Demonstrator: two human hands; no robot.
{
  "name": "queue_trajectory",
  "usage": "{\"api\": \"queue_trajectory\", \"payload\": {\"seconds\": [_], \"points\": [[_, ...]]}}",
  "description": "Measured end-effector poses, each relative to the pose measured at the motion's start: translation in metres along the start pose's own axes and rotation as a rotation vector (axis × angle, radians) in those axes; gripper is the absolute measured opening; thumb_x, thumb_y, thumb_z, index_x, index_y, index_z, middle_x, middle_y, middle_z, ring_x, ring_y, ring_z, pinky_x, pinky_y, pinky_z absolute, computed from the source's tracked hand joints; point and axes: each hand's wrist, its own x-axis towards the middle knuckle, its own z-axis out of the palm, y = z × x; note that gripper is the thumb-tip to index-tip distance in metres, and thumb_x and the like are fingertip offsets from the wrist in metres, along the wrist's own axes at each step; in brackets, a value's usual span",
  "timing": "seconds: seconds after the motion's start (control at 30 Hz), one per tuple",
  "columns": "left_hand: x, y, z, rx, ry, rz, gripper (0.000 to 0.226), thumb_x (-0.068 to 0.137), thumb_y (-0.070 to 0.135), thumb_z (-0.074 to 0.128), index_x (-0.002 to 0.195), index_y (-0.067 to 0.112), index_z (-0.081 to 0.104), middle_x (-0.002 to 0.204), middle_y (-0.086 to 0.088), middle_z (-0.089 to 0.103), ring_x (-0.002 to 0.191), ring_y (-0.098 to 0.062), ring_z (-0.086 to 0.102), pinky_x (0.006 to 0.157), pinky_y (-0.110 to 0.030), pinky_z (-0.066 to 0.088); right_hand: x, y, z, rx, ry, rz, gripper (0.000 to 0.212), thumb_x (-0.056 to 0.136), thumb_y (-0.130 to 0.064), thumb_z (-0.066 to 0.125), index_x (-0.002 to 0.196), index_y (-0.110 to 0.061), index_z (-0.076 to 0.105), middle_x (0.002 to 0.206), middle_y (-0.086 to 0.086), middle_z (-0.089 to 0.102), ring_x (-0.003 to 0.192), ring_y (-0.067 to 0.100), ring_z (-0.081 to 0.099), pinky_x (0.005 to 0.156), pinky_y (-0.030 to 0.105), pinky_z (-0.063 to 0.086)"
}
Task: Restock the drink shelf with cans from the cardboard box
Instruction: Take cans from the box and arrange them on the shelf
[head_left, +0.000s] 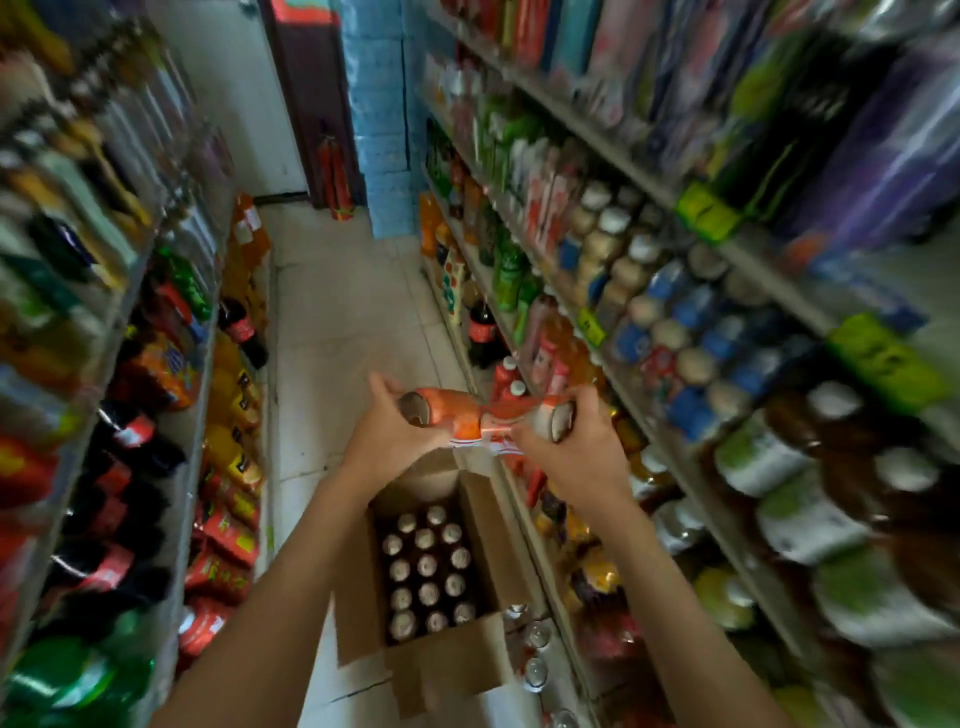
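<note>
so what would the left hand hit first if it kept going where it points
Probably the other orange can, held by the right hand: the left hand aims forward-right, and its own can seems to touch it. Depth unclear.

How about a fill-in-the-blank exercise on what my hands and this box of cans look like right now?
1. The cans gripped by the left hand and right hand are ___ in colour.
2. The cardboard box has its flaps ___.
3. The box stands on the ___, below both hands.
Missing words: orange; open; floor.
</note>
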Motion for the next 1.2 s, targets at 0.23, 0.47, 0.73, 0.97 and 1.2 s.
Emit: {"api": "queue_trajectory", "payload": {"seconds": [0.23,0.47,0.73,0.97,1.2], "points": [[-0.033,0.144,-0.024,-0.206,-0.163,0.231,0.052,0.05,0.042,0.077,0.09,0.032,0.045,0.089,0.008,0.056,0.08,-0.002,0.057,0.075,-0.033,0.053,-0.046,-0.098,-0.144,0.102,0.098,0.009,0.042,0.069,-0.041,0.076,0.095,-0.026,0.046,0.092,-0.005,0.062,0.083,0.015,0.061,0.071,0.039,0.051],[-0.057,0.236,-0.022,-0.207,-0.368,0.505,0.042,0.054,0.05,0.072,0.089,0.045,0.05,0.081,0.015,0.062,0.079,-0.007,0.06,0.078,-0.039,0.05,-0.116,-0.139,-0.234,0.106,0.244,0.035,0.038,0.069,-0.036,0.077,0.096,-0.029,0.051,0.087,-0.007,0.065,0.078,0.007,0.062,0.068,0.027,0.05],[-0.125,0.332,0.035,0.013,-0.692,0.856,0.042,0.058,0.063,0.061,0.09,0.037,0.049,0.074,0.004,0.061,0.076,-0.024,0.061,0.074,-0.045,0.048,-0.215,-0.134,-0.325,-0.135,0.362,0.126,0.037,0.071,-0.031,0.077,0.097,-0.024,0.052,0.081,-0.009,0.063,0.069,0.005,0.058,0.058,0.019,0.045],[-0.203,0.38,0.125,0.257,-0.794,0.976,0.043,0.073,0.06,0.067,0.098,0.029,0.052,0.089,0.004,0.063,0.089,-0.02,0.059,0.067,-0.032,0.038,-0.274,-0.089,-0.404,-0.374,0.478,0.321,0.039,0.073,-0.033,0.072,0.104,-0.019,0.052,0.1,0.001,0.057,0.092,0.02,0.055,0.076,0.031,0.044],[-0.261,0.41,0.21,0.395,-0.922,0.982,0.075,0.074,0.059,0.066,0.138,0.028,0.043,0.137,0.0,0.055,0.117,-0.021,0.056,0.089,-0.029,0.045,-0.284,-0.049,-0.475,-0.619,0.328,0.482,0.052,0.073,-0.041,0.066,0.118,-0.017,0.053,0.115,0.005,0.06,0.101,0.024,0.057,0.082,0.035,0.05]]}}
